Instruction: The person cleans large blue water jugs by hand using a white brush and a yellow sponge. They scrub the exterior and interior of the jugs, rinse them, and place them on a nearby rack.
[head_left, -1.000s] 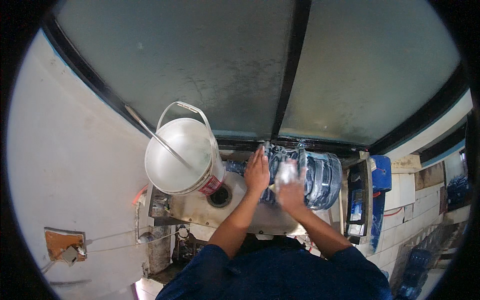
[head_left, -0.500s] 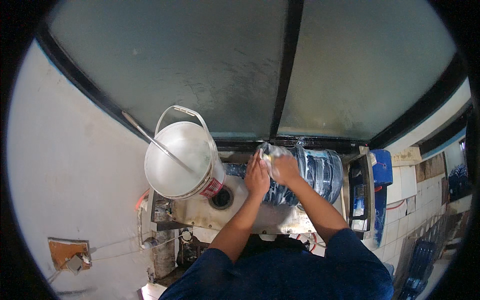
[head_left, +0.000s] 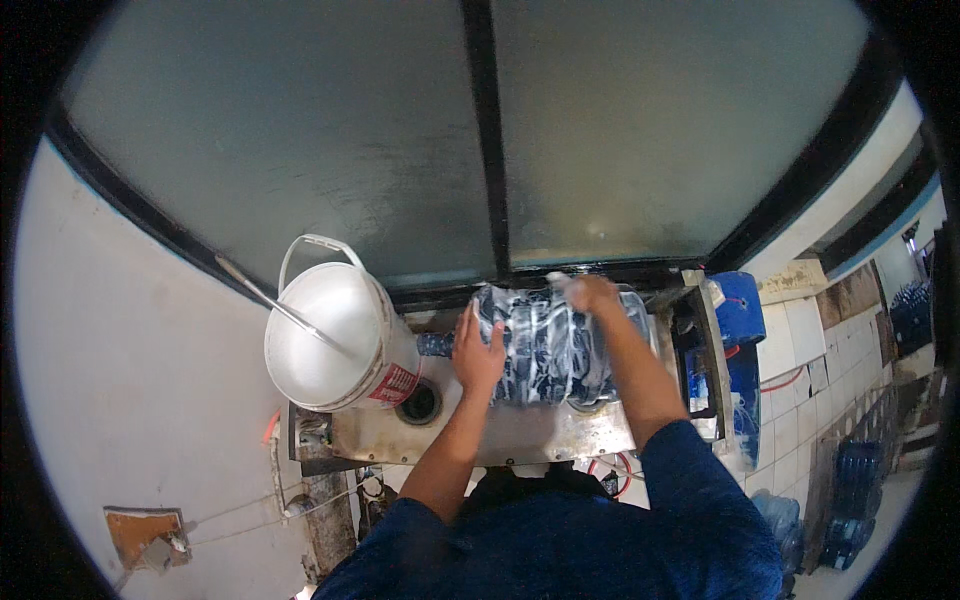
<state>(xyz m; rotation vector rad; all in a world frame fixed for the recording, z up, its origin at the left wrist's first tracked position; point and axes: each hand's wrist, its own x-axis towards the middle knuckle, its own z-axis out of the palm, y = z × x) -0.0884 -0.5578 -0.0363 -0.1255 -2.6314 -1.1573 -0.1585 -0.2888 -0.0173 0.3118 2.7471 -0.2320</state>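
A large blue water jug (head_left: pixel 530 345) lies on its side across a metal sink counter (head_left: pixel 480 434), its neck to the left. White suds streak its ribbed body. My left hand (head_left: pixel 478 355) rests against the jug's left shoulder, fingers stretched and thumb apart. On the jug's far upper side, my right hand (head_left: pixel 595 296) is closed round a whitish soapy wad (head_left: pixel 562 284). Foam and fingers hide whether that wad is a sponge or a cloth.
Left of the jug stands a white bucket (head_left: pixel 325 335) with its handle raised and a long metal rod (head_left: pixel 290 308) leaning in it. A drain hole (head_left: pixel 420 402) is beside it. Frosted glass panels (head_left: pixel 300 130) rise behind. Blue containers (head_left: pixel 738 310) stand right; jugs (head_left: pixel 855 490) are lower right.
My right hand has moved from the jug's left end rightward along its far side with the soapy wad. My left hand stays at the left end. More suds cover the jug; the view has shifted.
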